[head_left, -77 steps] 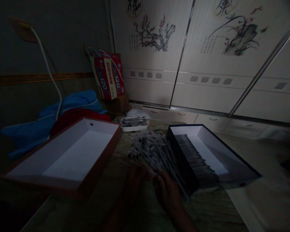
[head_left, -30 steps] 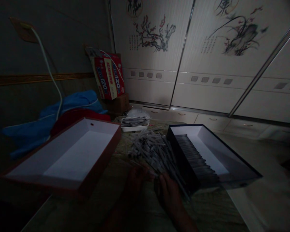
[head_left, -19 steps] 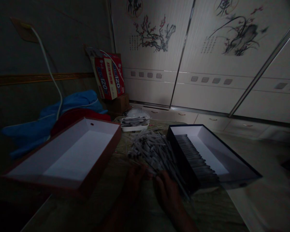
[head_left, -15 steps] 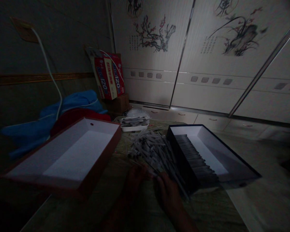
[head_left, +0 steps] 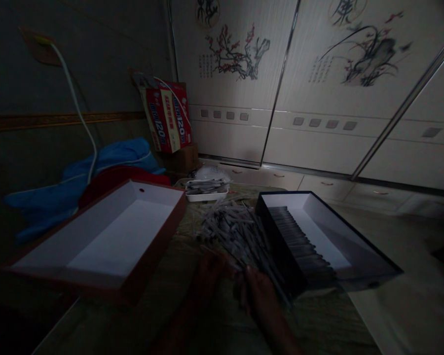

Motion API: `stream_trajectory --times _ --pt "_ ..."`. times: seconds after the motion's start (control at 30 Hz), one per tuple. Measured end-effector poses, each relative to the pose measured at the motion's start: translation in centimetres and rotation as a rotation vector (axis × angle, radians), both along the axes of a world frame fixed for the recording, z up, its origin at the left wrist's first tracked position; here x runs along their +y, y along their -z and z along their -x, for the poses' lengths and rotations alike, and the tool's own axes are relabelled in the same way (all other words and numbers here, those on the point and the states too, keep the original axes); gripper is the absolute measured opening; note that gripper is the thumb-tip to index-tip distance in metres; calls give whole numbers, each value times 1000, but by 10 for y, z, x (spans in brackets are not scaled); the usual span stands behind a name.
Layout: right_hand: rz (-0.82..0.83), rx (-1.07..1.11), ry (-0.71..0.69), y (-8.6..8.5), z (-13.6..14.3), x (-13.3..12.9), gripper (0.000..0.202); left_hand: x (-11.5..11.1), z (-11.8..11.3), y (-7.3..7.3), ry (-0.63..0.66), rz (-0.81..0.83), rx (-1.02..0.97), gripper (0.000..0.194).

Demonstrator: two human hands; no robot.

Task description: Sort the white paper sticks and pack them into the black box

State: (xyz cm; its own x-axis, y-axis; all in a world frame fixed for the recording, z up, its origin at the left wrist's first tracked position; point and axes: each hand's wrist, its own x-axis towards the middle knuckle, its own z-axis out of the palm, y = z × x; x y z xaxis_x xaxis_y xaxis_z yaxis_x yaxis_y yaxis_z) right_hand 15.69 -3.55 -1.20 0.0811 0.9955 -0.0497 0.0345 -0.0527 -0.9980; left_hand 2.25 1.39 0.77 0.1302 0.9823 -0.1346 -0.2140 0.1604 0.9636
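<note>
In the dim head view, my left hand (head_left: 209, 268) is closed in a pinch at the near edge of a loose pile of slim, grey, pen-like sticks (head_left: 237, 229). What its fingertips hold is too dark to make out. Just to its right, my right hand (head_left: 257, 288) is closed, thumb on top, around a slim pen-like stick that points toward the left hand; blur hides the details. Right of the pile stands a dark-edged box (head_left: 331, 236) with a white inside, where similar sticks (head_left: 296, 239) lie side by side in a row along its left wall.
A red-brown box (head_left: 107, 246) with a white inside stands on the left of the table (head_left: 222, 325). Behind the pile sits a white tray (head_left: 207, 196) of sticks. Blue cloth (head_left: 122, 153), a red carton (head_left: 168, 118) and white cabinet doors (head_left: 229, 138) lie beyond.
My right hand has turned slightly, with its thumb now raised and its fingers curled underneath. My left hand has barely shifted. Boxes and pile look the same.
</note>
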Motion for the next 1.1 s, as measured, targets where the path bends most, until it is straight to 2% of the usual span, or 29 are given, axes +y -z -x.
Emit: stream_trajectory --times 0.13,0.23,0.37,0.57,0.73,0.83,0.97,1.1 --pt "-191 -375 111 -6 -2 -3 33 2 -1 3 -37 25 -35 30" --pt "-229 -433 88 1 -2 -2 32 2 -1 4 -37 36 -56 30" --pt "-201 -320 91 8 1 -1 38 0 0 3 -26 12 -10 27" --pt "70 44 25 7 3 -1 50 -2 -1 -5 30 -47 7 26" --pt "90 262 -17 8 2 2 52 -2 -3 -10 -5 -31 8 30" --pt "111 204 -32 3 0 4 57 0 -2 -5 -14 -21 24 30" --pt "40 76 74 -3 -6 6 58 5 -1 3 -31 -20 52 30" --pt "-69 -57 7 -6 -6 4 48 4 -1 7 29 -106 101 27"
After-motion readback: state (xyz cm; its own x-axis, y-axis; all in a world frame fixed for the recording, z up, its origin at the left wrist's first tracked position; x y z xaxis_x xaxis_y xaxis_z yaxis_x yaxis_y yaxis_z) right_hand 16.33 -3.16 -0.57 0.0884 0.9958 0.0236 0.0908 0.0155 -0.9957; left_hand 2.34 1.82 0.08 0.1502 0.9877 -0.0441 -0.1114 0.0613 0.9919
